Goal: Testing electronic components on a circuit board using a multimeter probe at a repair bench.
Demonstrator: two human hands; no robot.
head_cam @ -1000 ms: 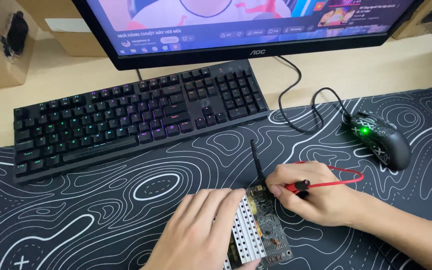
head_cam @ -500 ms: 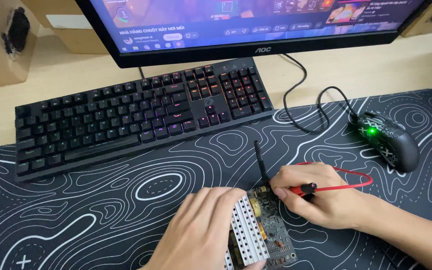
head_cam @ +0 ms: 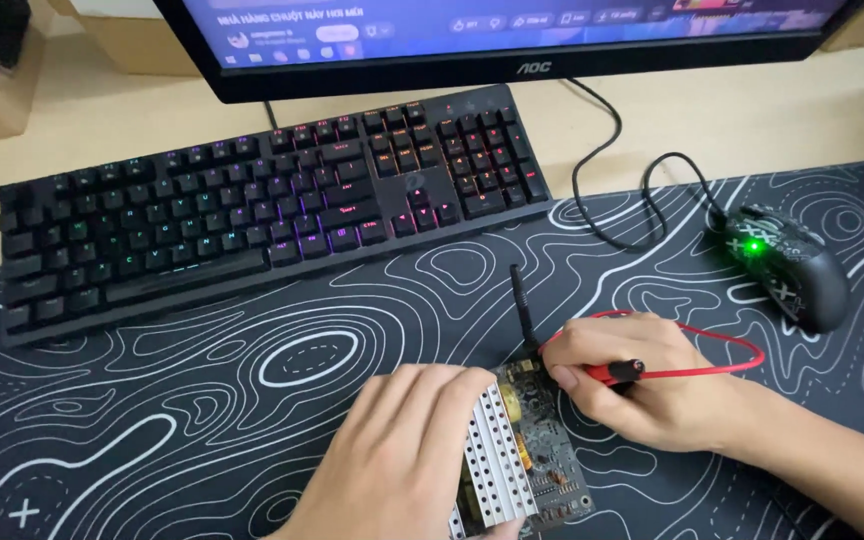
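Head view tilted lower since, left hand [head_cam: 407,450] steadying circuit board [head_cam: 542,460], right hand [head_cam: 642,385] pinching red probe [head_cam: 617,372]

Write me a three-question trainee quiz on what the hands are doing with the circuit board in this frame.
1. True or false: the left hand rests on the circuit board with its white breadboard strip.
2. What does the right hand hold? A) a red wire with a black-tipped connector B) the mouse C) a screwdriver
3. Fill in: the thin black antenna rises from the board's far end, pointing toward the ______.

Key: 1 true; 2 A; 3 keyboard.
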